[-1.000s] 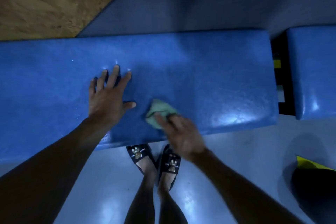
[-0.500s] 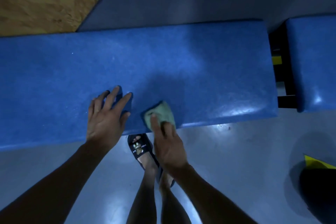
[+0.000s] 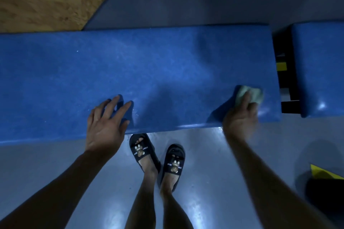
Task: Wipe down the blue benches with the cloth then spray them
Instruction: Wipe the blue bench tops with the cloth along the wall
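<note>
Nearest you, your left hand (image 3: 105, 125) lies spread flat on the front edge of the blue bench (image 3: 149, 72). Your right hand (image 3: 242, 115), pinching the cloth (image 3: 250, 94), has swept from beside your left hand to the bench's right end. That stretch looks wiped; the neighbouring bench (image 3: 320, 72) beyond the gap waits, spraying after.
</note>
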A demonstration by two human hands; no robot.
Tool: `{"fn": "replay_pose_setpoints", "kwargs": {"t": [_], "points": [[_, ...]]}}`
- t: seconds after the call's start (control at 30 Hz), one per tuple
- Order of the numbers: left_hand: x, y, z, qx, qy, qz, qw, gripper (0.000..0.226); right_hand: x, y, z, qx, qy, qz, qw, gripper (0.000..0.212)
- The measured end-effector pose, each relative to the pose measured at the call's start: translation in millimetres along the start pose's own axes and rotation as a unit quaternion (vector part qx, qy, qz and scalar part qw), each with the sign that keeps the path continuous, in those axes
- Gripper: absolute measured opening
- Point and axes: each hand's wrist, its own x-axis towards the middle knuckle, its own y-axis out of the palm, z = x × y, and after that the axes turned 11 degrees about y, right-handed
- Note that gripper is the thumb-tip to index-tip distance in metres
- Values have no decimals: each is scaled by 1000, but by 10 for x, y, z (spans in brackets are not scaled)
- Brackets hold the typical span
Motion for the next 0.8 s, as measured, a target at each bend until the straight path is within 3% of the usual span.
{"fn": "replay_pose_setpoints", "kwargs": {"t": [0.1,0.23,0.3,0.37,0.47,0.67,0.73,0.8], "points": [[-96,-45,80,-4,-3,1,1000,55,-819,262,485,35,-155,39,987,71],[-204,-86,197,-15,-20,-11,1000,55,-1158,275,698,-15,-430,100,897,69],[-242,-107,295,-15,-24,-21,999,55,-810,205,498,-43,-496,87,863,64],[-270,-122,404,-21,-27,-30,999,56,-361,106,168,-62,-451,60,889,59],[-302,-126,551,-32,-32,-26,999,57,116,-139,-213,-80,-264,28,961,67],[-366,-77,850,-37,-40,-4,998,58,-330,146,232,-17,14,3,1000,65],[-404,-91,969,-42,-31,-13,999,57,-795,376,655,25,41,1,999,65],[-436,-99,1095,-40,-23,-20,999,54,-1379,546,1145,40,-32,29,998,64]]}}
